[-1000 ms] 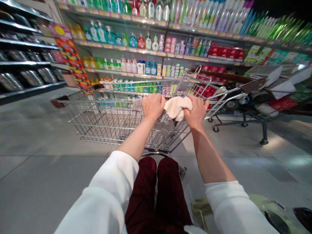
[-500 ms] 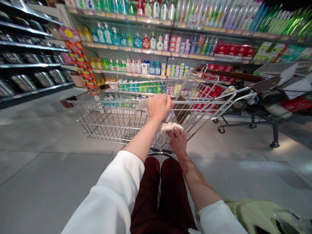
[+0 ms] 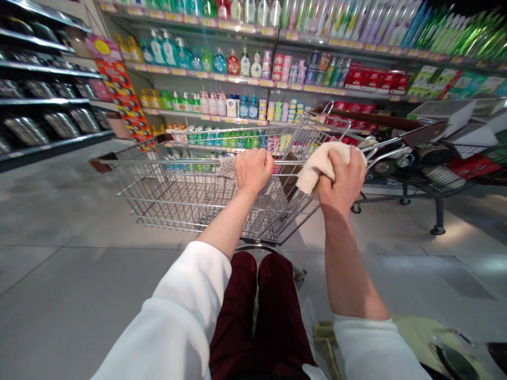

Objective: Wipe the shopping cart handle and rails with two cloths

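A wire shopping cart (image 3: 178, 195) stands sideways in front of my knees. My left hand (image 3: 253, 170) is closed over its near top rail, with the fingertips hidden on the far side. Beside that fist, a pale spotted cloth (image 3: 227, 167) hangs at the rail; whether my fingers hold part of it, I cannot tell. My right hand (image 3: 344, 177) grips a cream-coloured cloth (image 3: 315, 164) and presses it over the rail further right, near the handle end. The cloth bunches under the fingers and covers the metal there.
Shelves of pump bottles (image 3: 233, 63) and jars run behind the cart. At right, a second, loaded cart (image 3: 439, 206) stands close to the handle (image 3: 425, 132). Metal pots (image 3: 59, 126) fill a rack on the left. A greenish bag (image 3: 420, 338) lies on the floor at lower right.
My right hand has moved up and to the right with the cream cloth, from below the rail onto it. My left hand keeps its grip on the rail. The view has shifted slightly.
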Action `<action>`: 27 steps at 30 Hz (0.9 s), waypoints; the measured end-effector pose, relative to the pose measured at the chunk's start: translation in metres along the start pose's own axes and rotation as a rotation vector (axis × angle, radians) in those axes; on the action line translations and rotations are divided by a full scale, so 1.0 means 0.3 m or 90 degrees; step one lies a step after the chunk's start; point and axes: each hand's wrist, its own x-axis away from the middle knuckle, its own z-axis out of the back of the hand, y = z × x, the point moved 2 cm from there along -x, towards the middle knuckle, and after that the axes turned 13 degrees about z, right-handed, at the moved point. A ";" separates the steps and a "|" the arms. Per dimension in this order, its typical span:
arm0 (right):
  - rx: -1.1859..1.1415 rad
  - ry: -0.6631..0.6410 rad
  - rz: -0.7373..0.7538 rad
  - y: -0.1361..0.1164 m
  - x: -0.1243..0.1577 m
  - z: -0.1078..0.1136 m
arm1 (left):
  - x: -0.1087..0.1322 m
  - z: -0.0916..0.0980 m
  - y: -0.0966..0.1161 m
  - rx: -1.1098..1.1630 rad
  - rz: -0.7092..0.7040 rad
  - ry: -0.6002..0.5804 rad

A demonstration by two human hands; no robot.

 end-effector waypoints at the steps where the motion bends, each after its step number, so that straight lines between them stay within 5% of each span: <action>1: 0.020 -0.046 0.004 0.001 -0.017 -0.018 | 0.000 -0.001 0.001 -0.006 0.000 0.006; 4: 0.056 -0.116 -0.004 -0.022 -0.002 -0.091 | 0.001 -0.002 0.004 -0.018 -0.003 0.012; 10: 0.043 -0.073 -0.028 -0.089 0.173 -0.162 | 0.002 0.006 0.010 -0.010 0.001 -0.011; 20: -0.255 -0.396 0.041 -0.300 0.614 -0.234 | -0.001 0.007 0.006 0.019 0.000 -0.023; 24: -0.331 -0.398 0.044 -0.269 0.587 -0.215 | 0.001 0.001 0.002 -0.002 -0.009 -0.006; 27: -0.331 -0.278 -0.017 -0.153 0.453 -0.142 | 0.003 -0.003 -0.002 -0.015 -0.016 0.010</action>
